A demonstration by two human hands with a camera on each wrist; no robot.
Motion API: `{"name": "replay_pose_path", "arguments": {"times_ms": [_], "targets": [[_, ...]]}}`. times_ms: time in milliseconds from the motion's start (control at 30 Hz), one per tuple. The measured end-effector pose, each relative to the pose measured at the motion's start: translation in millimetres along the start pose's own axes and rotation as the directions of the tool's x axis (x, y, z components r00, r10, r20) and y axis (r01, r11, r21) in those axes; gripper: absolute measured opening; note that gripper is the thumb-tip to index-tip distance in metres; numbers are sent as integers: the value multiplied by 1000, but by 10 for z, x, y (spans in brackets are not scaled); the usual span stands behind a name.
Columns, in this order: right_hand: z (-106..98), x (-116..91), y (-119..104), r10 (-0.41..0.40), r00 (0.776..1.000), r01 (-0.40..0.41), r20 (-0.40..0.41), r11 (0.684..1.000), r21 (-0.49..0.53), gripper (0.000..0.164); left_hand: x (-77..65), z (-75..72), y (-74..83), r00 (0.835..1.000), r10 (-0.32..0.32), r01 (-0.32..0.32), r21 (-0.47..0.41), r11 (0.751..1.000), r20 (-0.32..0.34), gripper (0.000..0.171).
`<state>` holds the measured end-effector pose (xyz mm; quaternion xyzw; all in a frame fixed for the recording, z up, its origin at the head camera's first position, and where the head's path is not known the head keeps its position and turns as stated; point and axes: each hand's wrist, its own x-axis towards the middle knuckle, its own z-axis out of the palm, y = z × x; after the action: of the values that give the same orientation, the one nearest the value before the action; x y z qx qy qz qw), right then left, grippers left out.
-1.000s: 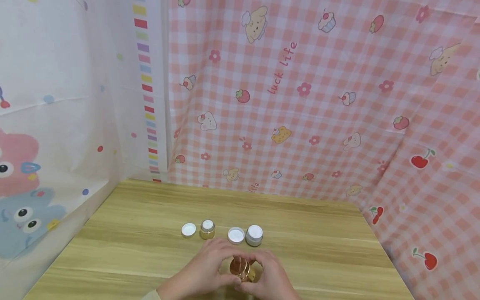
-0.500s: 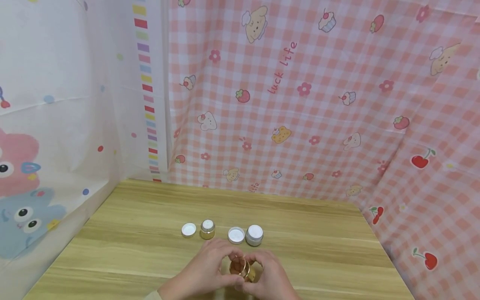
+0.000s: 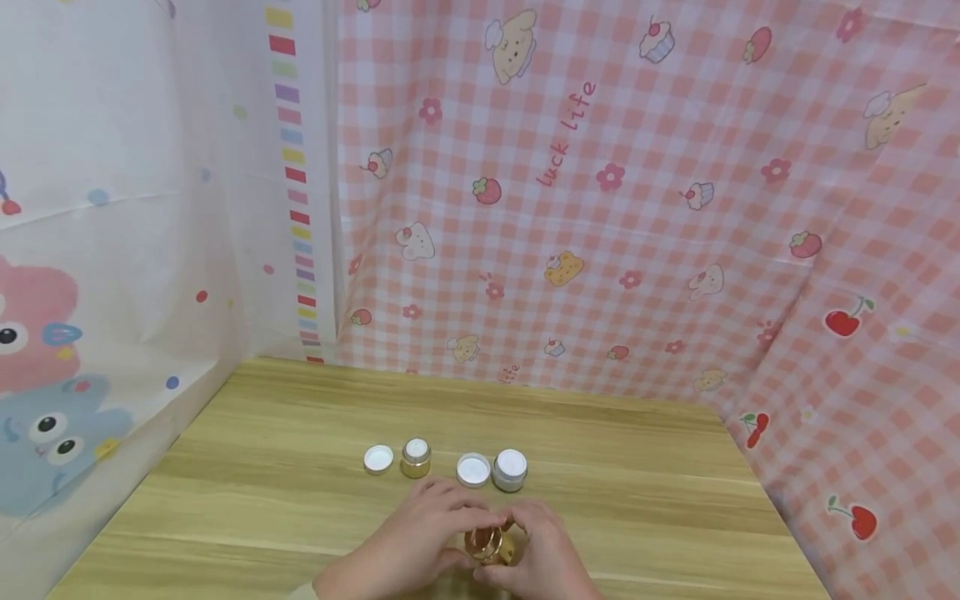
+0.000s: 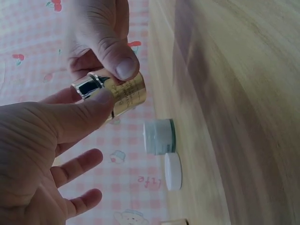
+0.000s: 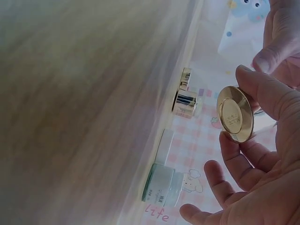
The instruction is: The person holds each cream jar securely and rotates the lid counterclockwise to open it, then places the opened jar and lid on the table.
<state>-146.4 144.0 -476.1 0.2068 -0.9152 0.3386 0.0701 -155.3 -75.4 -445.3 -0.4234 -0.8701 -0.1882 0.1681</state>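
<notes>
Both hands hold a shiny gold jar (image 3: 486,543) above the front of the table. My left hand (image 3: 420,529) pinches it near the bright ringed end, thumb on one side and forefinger on the other. In the left wrist view, printed text covers the jar's gold side (image 4: 130,96), and that hand's other fingers stay spread. My right hand (image 3: 543,554) grips the jar's body near the base. From the right wrist, the round gold base (image 5: 234,115) shows stamped characters, held between thumb and fingers.
Beyond the hands stand a small gold jar (image 3: 416,462) with a white top and a pale glass jar (image 3: 511,473). To the left of each lies a lid, inner side up: one lid (image 3: 378,459) and another lid (image 3: 473,471). Printed cloths (image 3: 562,208) surround the wood-grain table (image 3: 637,467).
The left hand's fingers have shifted slightly right across the top of the gold jar, and its thumb has drawn back a little. The jar has moved slightly right. The right hand stays nearly in place.
</notes>
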Motion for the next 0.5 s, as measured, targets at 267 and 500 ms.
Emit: {"name": "replay_pose_path", "arguments": {"times_ms": [267, 500], "targets": [[21, -11, -16, -26, 999, 26, -25, 1000, -14, 47, -3, 28, -7, 1000, -21, 21, -8, 1000, 15, 61], [24, -13, -21, -25, 999, 24, -34, 1000, -9, 45, 7, -4, -18, 993, -87, 93, -72, 993, 78, 62]]}}
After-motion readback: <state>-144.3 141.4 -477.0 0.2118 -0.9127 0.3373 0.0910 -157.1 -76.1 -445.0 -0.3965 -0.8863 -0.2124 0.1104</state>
